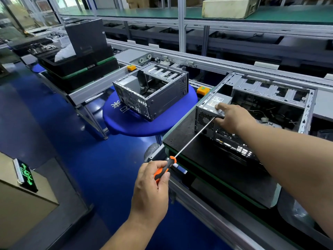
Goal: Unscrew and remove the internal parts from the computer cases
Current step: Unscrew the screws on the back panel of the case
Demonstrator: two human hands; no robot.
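The open computer case (252, 112) lay on the worktop (183, 138). The left hand (153, 186) gripped the screwdriver (189, 141), tip at the rear panel; the right hand (232, 117) pressed the power supply (216, 101), fingers curled. Keeping the shaft square to the screw should prevent slipping.

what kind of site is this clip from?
Likely a PC teardown line in a factory: aluminium conveyor rail, open computer case on a black pallet, a second case, stacked trays.
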